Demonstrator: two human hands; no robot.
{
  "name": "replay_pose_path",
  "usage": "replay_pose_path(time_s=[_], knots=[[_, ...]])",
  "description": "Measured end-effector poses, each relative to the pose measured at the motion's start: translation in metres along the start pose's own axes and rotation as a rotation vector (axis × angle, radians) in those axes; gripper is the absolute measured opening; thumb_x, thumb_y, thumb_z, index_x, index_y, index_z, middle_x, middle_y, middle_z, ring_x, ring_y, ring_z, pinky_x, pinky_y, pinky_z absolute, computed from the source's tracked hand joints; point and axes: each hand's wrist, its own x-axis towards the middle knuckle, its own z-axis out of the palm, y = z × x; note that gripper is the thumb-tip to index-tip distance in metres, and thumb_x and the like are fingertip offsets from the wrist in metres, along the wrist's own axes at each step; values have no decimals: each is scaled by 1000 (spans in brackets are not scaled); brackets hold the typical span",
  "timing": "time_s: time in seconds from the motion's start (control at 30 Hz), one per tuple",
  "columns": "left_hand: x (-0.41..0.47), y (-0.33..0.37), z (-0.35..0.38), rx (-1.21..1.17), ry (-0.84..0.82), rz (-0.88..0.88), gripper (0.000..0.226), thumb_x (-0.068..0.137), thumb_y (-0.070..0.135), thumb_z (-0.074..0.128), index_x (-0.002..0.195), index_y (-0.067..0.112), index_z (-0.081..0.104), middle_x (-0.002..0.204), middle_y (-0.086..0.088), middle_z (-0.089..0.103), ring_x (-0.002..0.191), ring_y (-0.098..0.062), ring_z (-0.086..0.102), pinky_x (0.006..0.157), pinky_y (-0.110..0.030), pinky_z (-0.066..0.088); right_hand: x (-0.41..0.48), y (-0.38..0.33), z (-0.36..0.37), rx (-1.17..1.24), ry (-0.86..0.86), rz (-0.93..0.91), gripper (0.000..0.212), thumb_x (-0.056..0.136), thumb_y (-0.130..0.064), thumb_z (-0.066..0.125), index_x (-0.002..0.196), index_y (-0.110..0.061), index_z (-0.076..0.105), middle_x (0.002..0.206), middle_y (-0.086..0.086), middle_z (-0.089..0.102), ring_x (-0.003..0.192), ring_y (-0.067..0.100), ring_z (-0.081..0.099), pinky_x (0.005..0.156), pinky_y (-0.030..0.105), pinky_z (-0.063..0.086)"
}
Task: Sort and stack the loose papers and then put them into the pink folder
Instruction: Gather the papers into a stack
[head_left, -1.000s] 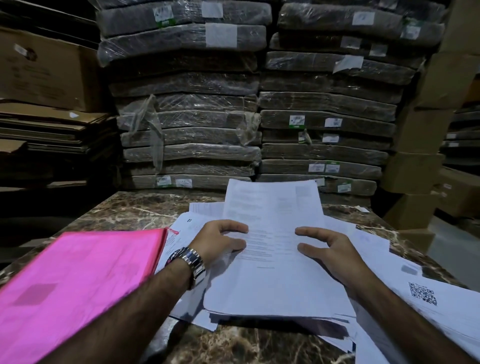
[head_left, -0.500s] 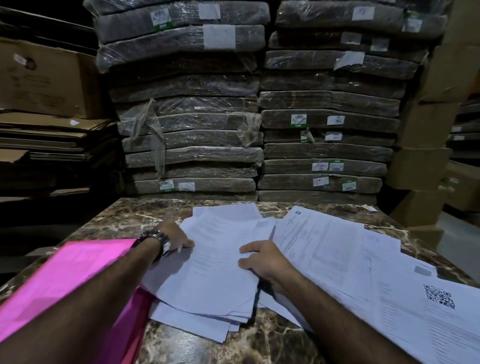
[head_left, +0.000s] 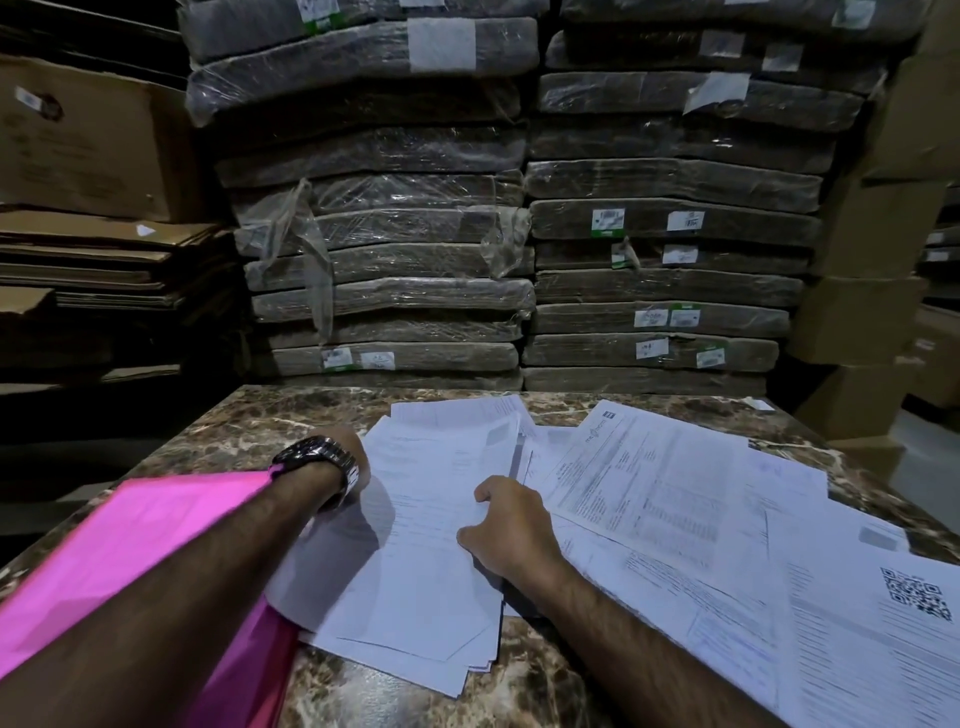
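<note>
The uneven stack of white printed sheets lay on the brown marble table, against the flat pink folder; judged light, limp and slippery, best taken by both long edges; your right hand pinched its right edge; your left hand sat at its far-left corner, grip not discernible; loose white sheets lay fanned rightward.

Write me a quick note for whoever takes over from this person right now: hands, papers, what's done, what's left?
Left hand: at the left edge of the paper stack, grip hidden by the wrist.
Right hand: grips its right edge.
Pink folder: left of the stack, on the marble table.
Done: one rough stack.
Left: gather the loose sheets spread on the right, then file everything.
</note>
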Motion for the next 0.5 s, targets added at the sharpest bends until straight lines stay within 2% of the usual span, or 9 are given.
replay_pose_path(time_s=[0.07,0.1,0.23,0.33,0.5], knots=[[2,0,0,13,-6,-5,7,72,17,71,78,16,69,83,1,68,81,-15,65,57,-22,50,-2,0,1,-1,15,-12,29,82,-11,66,110,-8,59,112,5,62,100,24,60,85,38,55],[6,0,1,-44,10,0,11,70,23,73,77,16,67,80,0,66,78,-16,64,55,-23,49,-2,0,1,2,17,-13,29,82,-12,67,110,-7,59,112,6,62,100,24,60,84,38,55],[15,-1,-1,-292,-15,33,51,68,45,77,98,6,68,92,-7,69,80,-22,63,63,-26,46,-2,0,-1,9,20,-5,29,82,-12,67,109,-6,60,111,7,64,98,24,61,84,38,56],[17,1,1,-335,-29,41,55,68,49,76,100,5,68,103,-8,70,94,-24,66,68,-25,46,-3,-1,0,0,3,-1,32,82,-14,68,112,-6,59,114,7,62,101,24,61,84,35,55],[21,0,5,-290,-14,68,54,69,50,75,97,4,69,102,-9,71,93,-23,67,69,-27,49,4,0,-7,-14,-20,84,46,76,-21,73,118,-11,55,120,8,53,111,26,55,87,36,54]])
